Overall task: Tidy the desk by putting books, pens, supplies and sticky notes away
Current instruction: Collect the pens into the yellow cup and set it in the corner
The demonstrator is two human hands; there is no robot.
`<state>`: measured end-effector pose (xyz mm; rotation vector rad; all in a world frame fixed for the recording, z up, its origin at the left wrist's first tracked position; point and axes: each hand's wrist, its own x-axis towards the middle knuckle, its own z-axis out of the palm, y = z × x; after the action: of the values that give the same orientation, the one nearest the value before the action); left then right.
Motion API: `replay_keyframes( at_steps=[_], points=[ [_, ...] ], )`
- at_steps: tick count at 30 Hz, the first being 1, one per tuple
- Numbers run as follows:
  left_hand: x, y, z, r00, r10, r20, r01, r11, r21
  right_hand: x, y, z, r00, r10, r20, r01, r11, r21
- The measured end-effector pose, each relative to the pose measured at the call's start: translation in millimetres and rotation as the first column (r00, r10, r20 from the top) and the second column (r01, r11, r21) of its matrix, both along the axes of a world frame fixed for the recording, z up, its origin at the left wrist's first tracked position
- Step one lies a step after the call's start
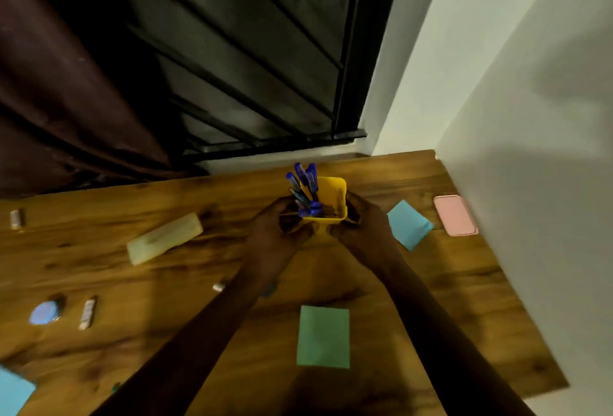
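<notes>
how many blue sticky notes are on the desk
2: one blue sticky note right of the yellow pen cup, another cut off at the bottom-left corner. More may be hidden.

a wooden worktop (pixel 464 299) with warm brown grain and dark knots fills the lower part of the view, its far right corner set against the walls. a pale, plain wall (pixel 530 117) runs along its right edge and carries broad soft shadows. behind the worktop stands a window (pixel 252 61) with a black frame and slanted dark bars, dark throughout, with a pale sill (pixel 282 154) below it. a dark brown curtain (pixel 66 100) hangs in folds at the left, reaching down behind the worktop's back edge. the light is dim and warm, and the view is slightly blurred.
</notes>
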<state>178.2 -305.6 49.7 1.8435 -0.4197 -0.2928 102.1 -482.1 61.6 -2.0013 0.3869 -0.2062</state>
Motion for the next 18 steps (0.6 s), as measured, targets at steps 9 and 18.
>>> replay_keyframes(
  at_steps=[9,18],
  points=[
    [45.0,-145.9,-19.9,0.995,-0.053,0.081,0.050,0.998,0.039,33.2,-126.7,-16.1,0.982,-0.184,0.032,0.186,0.981,-0.051],
    [69.6,-230.5,-51.7,0.989,-0.094,0.118,0.087,0.994,0.063,64.5,-202.9,-55.6,0.953,-0.304,-0.011,0.302,0.951,-0.059]
  ],
)
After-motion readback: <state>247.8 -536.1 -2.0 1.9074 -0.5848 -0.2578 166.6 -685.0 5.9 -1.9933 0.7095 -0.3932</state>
